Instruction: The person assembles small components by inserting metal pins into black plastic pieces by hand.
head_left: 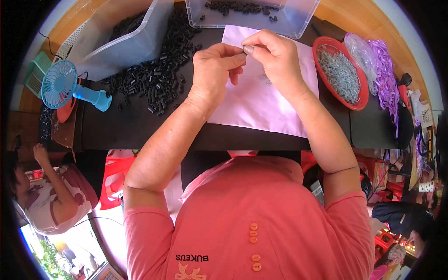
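Observation:
My left hand (214,70) and my right hand (278,58) meet fingertip to fingertip above a pale pink cloth (256,109). Both are closed in a pinch, and whatever sits between the fingers is too small and covered to name. A few small silvery metal pieces (267,80) lie on the cloth beside my right hand. To the left of my left hand spreads a loose pile of small black tube-shaped pieces (156,84). On the right, a red oval basket (319,46) holds many thin silvery metal pieces that look like screws.
Two translucent plastic bins (156,35) (294,30) with black pieces inside stand at the back. A blue handheld fan (60,84) is at the left. Beyond the basket lie a clear plastic bag (361,56) and purple ribbons (385,74). Another person (58,200) sits at the far left.

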The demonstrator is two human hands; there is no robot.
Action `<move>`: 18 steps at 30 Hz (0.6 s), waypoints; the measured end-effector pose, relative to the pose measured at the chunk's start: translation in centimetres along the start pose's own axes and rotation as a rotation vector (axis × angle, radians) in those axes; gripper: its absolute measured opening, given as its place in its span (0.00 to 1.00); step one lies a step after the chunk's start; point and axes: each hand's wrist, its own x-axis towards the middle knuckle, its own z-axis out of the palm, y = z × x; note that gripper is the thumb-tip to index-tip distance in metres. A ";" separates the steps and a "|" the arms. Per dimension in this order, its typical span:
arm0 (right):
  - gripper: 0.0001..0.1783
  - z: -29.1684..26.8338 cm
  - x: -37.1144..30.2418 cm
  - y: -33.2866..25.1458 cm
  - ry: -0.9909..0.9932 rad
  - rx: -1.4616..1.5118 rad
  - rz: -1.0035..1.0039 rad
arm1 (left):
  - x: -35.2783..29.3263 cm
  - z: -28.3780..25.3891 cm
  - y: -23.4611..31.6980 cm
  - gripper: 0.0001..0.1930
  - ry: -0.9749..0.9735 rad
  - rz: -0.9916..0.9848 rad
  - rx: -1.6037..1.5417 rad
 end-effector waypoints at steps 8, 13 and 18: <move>0.05 1.1 -0.9 0.5 0.057 -0.050 -0.089 | -0.3 -0.1 0.2 0.06 0.046 0.011 0.033; 0.10 0.3 -0.5 0.6 -0.122 -0.030 -0.086 | 0.7 -1.1 0.4 0.07 -0.002 -0.056 -0.072; 0.15 1.5 -0.7 1.5 0.109 -0.501 -0.432 | 1.1 -1.0 -0.3 0.07 -0.063 -0.067 -0.120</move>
